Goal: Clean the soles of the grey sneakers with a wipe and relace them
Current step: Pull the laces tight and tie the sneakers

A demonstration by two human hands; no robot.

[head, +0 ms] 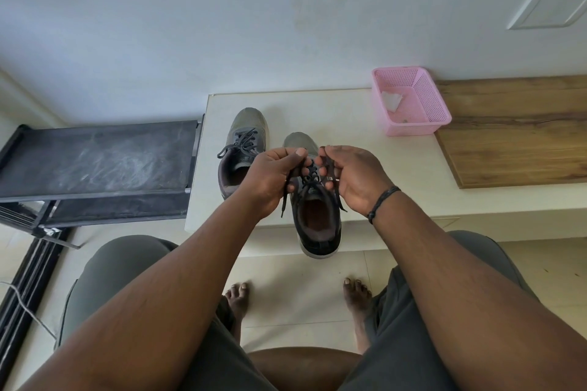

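A low white ledge point(397, 168) runs along the wall, with a wooden board point(524, 136) lying on its right part. To the left of the ledge stands a dark metal rack point(95, 162).

Two grey sneakers sit on the ledge, toes pointing toward the wall. The left sneaker point(244, 136) lies fully on the ledge, its black laces threaded and loosely tied, one end trailing off its left side. The right sneaker point(317, 225) sits nearer the person, its heel overhanging the front edge of the ledge. It is directly beneath both hands.

A pink perforated basket point(422, 117) stands at the back of the ledge, well apart from the sneakers and touching the left end of the wooden board. A crumpled white wipe point(391, 100) lies inside it against the left wall.

The left hand point(273, 178) is above the lacing area of the right sneaker, fingers curled, pinching a strand of the black lace point(309, 176) between thumb and forefinger; a free end hangs down past the hand. The right hand point(352, 174) is just beside it, fingers curled round the other strand of the same lace. A dark cord bracelet point(382, 203) sits on the right wrist.
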